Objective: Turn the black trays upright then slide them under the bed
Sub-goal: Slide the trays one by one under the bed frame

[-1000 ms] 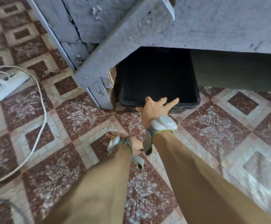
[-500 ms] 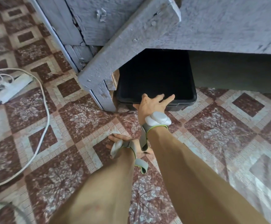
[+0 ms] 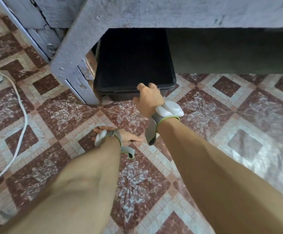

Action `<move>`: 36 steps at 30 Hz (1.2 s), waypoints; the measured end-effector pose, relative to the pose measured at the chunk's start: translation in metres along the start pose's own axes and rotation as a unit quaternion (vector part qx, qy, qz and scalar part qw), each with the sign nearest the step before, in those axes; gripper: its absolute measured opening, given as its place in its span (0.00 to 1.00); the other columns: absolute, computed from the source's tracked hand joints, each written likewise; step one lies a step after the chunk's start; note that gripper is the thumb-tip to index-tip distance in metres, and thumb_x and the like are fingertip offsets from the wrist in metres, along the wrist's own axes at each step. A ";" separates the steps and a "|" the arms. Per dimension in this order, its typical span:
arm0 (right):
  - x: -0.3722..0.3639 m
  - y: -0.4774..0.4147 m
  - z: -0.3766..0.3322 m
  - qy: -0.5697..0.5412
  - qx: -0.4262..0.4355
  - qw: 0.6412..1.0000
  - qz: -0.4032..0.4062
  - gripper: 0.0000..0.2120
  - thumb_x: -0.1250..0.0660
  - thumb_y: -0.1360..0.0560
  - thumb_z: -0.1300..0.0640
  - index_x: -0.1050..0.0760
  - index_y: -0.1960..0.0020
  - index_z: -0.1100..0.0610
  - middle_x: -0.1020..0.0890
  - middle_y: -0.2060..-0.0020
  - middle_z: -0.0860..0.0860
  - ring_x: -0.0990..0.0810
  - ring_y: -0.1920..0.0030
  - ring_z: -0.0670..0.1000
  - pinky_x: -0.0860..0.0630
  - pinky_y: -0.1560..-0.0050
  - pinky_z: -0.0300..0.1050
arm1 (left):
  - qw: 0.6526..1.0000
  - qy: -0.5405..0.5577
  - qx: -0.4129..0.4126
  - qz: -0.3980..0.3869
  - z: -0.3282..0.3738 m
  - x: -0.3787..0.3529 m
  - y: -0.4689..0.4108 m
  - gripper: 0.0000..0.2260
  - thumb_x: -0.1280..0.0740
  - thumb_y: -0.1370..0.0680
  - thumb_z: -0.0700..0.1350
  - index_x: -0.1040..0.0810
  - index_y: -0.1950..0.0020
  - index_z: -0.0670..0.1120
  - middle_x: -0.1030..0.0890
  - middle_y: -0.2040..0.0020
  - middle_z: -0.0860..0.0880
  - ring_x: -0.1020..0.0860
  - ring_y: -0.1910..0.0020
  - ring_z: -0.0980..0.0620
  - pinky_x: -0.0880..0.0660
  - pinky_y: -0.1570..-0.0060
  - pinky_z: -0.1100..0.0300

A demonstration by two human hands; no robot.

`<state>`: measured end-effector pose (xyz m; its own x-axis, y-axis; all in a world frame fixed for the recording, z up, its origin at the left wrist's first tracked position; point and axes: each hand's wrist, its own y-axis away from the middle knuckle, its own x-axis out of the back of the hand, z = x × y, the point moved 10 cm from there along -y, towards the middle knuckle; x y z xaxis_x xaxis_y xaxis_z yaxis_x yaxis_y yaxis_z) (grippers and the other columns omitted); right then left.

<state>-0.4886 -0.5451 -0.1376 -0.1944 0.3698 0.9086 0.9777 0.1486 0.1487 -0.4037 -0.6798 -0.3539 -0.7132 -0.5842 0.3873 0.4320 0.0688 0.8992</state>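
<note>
Gripping the near rim of the black tray point(image 3: 134, 65), the right hand point(image 3: 148, 100) has its fingers point(image 3: 151, 86) curled over the edge; the tray stands upright on the floor point(image 3: 221, 115), mostly under the bed point(image 3: 188, 12), extending away beyond the fingers. Rigid, probably light plastic, best pushed at this rim. The left hand point(image 3: 120, 137) lies spread flat on the floor, nearer than the tray, holding nothing.

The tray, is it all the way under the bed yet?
Nearly. The tray is upright, open side up, and most of it sits under the bed. In hand: the right hand is on its front rim, while the left hand rests flat on the floor. Left: the front edge pokes out and needs a last push. No other tray shows.
</note>
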 end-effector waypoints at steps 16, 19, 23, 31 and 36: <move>0.112 0.287 0.196 -0.049 -0.161 0.983 0.070 0.14 0.39 0.21 0.51 0.25 0.44 0.61 0.21 0.50 0.60 0.21 0.51 0.62 0.23 0.56 0.52 | 0.979 0.023 -0.162 0.120 0.169 -0.137 0.199 0.22 0.34 0.19 0.46 0.30 0.29 0.35 0.26 0.31 0.40 0.26 0.32 0.42 0.27 0.37 0.52; 0.138 0.375 0.237 -0.051 -0.229 0.967 0.103 0.14 0.38 0.21 0.50 0.24 0.44 0.60 0.19 0.49 0.59 0.21 0.51 0.61 0.22 0.53 0.52 | 0.960 -0.027 -0.247 0.132 0.211 -0.197 0.248 0.12 0.37 0.18 0.43 0.23 0.39 0.37 0.21 0.40 0.43 0.22 0.42 0.43 0.26 0.36 0.48; 0.158 0.499 0.289 -0.052 -0.317 0.936 0.146 0.14 0.38 0.21 0.51 0.23 0.47 0.60 0.19 0.48 0.58 0.21 0.48 0.59 0.23 0.48 0.51 | 0.944 -0.061 -0.320 0.044 0.252 -0.313 0.278 0.07 0.41 0.19 0.39 0.24 0.52 0.43 0.20 0.58 0.46 0.24 0.59 0.48 0.23 0.47 0.44; 0.112 0.727 0.363 -0.083 -0.540 0.817 0.183 0.09 0.41 0.26 0.52 0.29 0.56 0.57 0.20 0.54 0.58 0.22 0.55 0.61 0.24 0.58 0.49 | 0.862 -0.234 -0.443 -0.072 0.237 -0.519 0.414 0.19 0.35 0.21 0.50 0.22 0.69 0.42 0.20 0.69 0.46 0.24 0.72 0.48 0.28 0.68 0.61; 0.023 0.837 0.365 -0.180 -0.648 0.732 0.112 0.17 0.38 0.23 0.52 0.28 0.37 0.58 0.22 0.39 0.58 0.23 0.41 0.61 0.27 0.47 0.47 | 0.784 -0.379 -0.482 -0.093 0.199 -0.607 0.444 0.19 0.35 0.20 0.51 0.30 0.68 0.45 0.32 0.73 0.47 0.36 0.74 0.51 0.42 0.73 0.59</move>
<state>0.2964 -0.0774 -0.1352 0.2029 0.5041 0.8395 0.1980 -0.8607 0.4690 0.1112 -0.1343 -0.1493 -0.7791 0.1625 0.6055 0.2371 -0.8177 0.5245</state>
